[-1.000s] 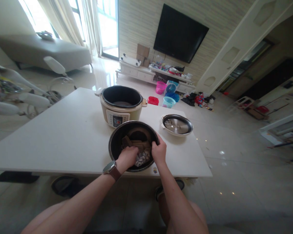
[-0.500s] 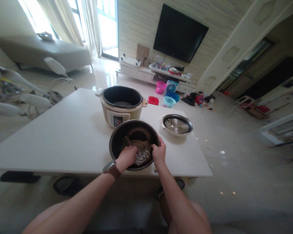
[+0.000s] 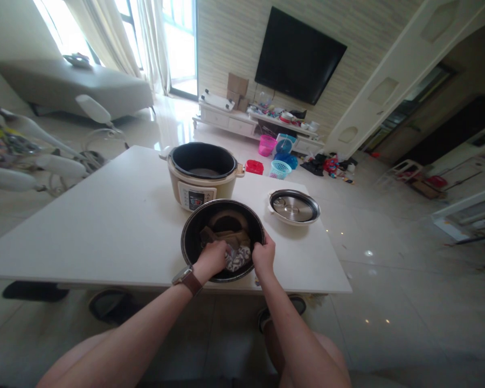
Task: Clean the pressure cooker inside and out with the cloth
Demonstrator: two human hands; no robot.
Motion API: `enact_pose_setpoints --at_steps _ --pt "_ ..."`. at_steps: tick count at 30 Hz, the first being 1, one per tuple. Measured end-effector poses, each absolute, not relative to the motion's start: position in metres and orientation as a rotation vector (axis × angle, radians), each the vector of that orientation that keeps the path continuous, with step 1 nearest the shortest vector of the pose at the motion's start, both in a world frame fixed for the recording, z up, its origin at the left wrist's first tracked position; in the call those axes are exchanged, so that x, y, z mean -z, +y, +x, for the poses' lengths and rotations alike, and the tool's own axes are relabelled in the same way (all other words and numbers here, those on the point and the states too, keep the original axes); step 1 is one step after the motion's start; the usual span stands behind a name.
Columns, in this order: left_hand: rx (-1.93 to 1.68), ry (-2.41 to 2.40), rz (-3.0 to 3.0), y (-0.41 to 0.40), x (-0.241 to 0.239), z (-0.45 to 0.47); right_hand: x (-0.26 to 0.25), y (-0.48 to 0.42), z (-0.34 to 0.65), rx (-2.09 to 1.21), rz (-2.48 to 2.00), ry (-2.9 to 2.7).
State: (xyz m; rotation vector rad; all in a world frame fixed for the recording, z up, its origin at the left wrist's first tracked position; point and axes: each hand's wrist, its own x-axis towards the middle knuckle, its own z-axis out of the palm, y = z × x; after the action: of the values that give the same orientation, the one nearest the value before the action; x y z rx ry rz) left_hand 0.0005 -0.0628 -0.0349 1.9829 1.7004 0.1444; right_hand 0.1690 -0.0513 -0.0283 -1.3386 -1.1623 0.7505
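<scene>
A dark inner pot (image 3: 194, 221) is tilted toward me over the table's front part. My right hand (image 3: 264, 254) grips its right rim, thumb over the edge. My left hand (image 3: 212, 260), with a watch (image 3: 183, 275) on the wrist, reaches inside, fingers closed on a cloth (image 3: 239, 257) that is brown with a black-and-white patterned part. Its fingertips are partly hidden in the folds. Right behind the pot stands the cream pressure cooker (image 3: 202, 183), uncovered, its dark inside showing. To the right the cooker lid (image 3: 294, 207) lies with its metal underside up.
The white table (image 3: 105, 226) carries these things; its front edge is close to my legs. Beyond it are a red container (image 3: 254, 167), a blue basket (image 3: 280, 169) and a pink bucket (image 3: 267, 145) on the floor. A grey bench (image 3: 76, 89) stands at the far left.
My left hand and the cloth have shifted slightly within the pot, the patterned part moving a little right. My right hand keeps its hold on the rim.
</scene>
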Motion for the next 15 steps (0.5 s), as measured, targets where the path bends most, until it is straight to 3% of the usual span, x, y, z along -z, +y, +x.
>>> enact_pose_setpoints --at_steps 5,11,15 --pt "-0.281 1.861 1.927 -0.054 0.021 -0.012 0.026 -0.051 0.167 -0.746 -1.334 -1.169" --pt "-0.751 2.04 1.953 -0.054 -0.01 -0.021 0.023 -0.052 0.165 -0.749 -1.322 -1.142" --pt "-0.651 2.033 2.021 -0.058 -0.008 -0.012 0.022 -0.053 0.163 -0.747 -1.306 -1.182"
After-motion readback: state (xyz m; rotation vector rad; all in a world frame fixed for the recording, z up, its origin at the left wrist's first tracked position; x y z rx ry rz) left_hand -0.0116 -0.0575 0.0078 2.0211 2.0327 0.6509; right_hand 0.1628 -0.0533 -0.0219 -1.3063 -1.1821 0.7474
